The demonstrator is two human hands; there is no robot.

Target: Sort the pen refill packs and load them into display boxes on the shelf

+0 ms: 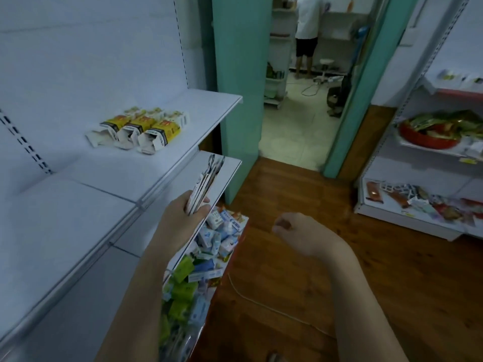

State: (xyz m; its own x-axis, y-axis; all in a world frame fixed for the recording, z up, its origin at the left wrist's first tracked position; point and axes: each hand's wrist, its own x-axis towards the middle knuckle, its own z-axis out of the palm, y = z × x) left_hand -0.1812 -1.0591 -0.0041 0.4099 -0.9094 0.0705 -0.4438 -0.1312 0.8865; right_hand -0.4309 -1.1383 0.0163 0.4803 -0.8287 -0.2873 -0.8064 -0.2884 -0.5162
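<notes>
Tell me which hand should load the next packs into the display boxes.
Left, likely. The left hand already grips the packs beside the shelf holding the display boxes; the right hand is empty, farther away.

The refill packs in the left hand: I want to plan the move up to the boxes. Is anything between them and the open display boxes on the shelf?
Nothing visible blocks the way. The left hand holds the refill packs beside the shelf edge, and the three display boxes lie above with open ends facing out.
</notes>
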